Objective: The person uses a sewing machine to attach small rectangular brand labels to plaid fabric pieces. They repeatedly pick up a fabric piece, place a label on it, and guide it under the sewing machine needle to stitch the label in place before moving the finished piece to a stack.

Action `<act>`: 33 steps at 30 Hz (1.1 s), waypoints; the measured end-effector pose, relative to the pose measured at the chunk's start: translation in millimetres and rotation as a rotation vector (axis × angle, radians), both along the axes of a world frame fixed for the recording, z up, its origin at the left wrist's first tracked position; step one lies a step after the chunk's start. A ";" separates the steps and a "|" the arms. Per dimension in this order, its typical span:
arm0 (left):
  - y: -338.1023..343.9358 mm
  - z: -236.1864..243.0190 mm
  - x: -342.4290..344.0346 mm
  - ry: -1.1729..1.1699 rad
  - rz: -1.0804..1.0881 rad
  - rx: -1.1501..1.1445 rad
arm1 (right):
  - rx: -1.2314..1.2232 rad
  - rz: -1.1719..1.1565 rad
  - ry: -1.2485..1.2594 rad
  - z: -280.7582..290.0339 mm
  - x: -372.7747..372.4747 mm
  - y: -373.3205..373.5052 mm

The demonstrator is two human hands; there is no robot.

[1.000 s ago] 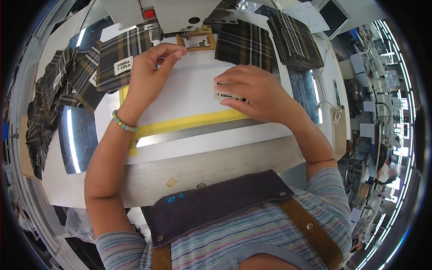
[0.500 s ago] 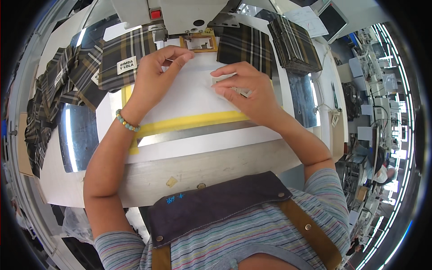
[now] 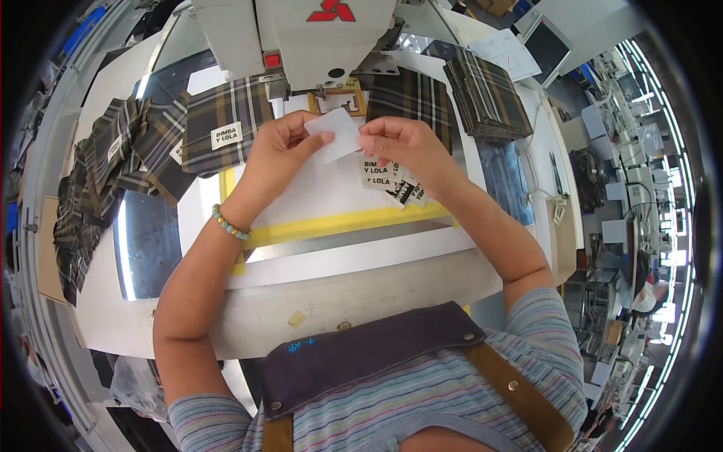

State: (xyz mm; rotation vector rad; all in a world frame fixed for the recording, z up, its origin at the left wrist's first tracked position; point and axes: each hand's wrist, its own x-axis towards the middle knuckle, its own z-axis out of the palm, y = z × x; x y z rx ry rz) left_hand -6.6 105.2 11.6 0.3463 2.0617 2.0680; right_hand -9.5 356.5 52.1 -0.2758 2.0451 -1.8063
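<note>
A blank white square piece, label-sized (image 3: pixel 336 134), is held up between my two hands, its plain side showing. My left hand (image 3: pixel 277 160) is closed on its left edge, thumb on top. At its right edge, my right hand (image 3: pixel 419 157) pinches the corner with thumb and forefinger. Below the right hand lies a loose pile of white printed labels (image 3: pixel 379 181), some overlapping, on the white sheet (image 3: pixel 301 200) edged with yellow tape. Just beyond my hands, a small brass-coloured frame (image 3: pixel 362 103) sits under the sewing machine head (image 3: pixel 312 56).
Plaid fabric pieces with white labels (image 3: pixel 199 143) lie at the left, with more bunched plaid fabric (image 3: pixel 75 233) over the table's left edge. A plaid piece (image 3: pixel 410 94) lies right of the frame. Farther right are a plaid stack (image 3: pixel 489 94) and a dark screen (image 3: pixel 544 47).
The white piece is now held up between both hands; earlier my left hand seemed bare and my right hovered over the labels. The hands have come closer together, and the view has shifted slightly.
</note>
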 end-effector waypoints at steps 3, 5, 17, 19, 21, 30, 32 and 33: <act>0.9 5.4 1.2 -0.040 -0.010 0.009 | 0.097 -0.013 0.127 -4.4 3.1 -2.1; -1.1 3.2 0.6 -0.049 -0.032 -0.004 | 0.114 -0.030 0.191 -5.0 0.9 -4.6; -3.8 5.6 -1.5 0.607 0.283 -0.474 | 0.796 -0.050 1.581 0.1 -14.2 -0.6; -5.5 8.7 0.8 0.651 0.290 -0.587 | 0.870 0.048 1.649 -15.4 -14.8 -3.3; -4.6 10.0 2.4 0.708 0.267 -0.655 | 0.933 0.111 1.671 -29.6 -15.9 -5.0; 6.1 7.9 13.8 0.910 0.098 -0.702 | 0.970 0.245 1.505 -28.2 -9.5 -13.8; 9.3 9.0 18.0 0.925 0.081 -0.715 | 1.012 0.214 1.553 -32.2 -6.8 -14.7; 9.3 8.9 17.4 0.930 0.083 -0.732 | 1.009 0.190 1.585 -34.6 -10.6 -14.7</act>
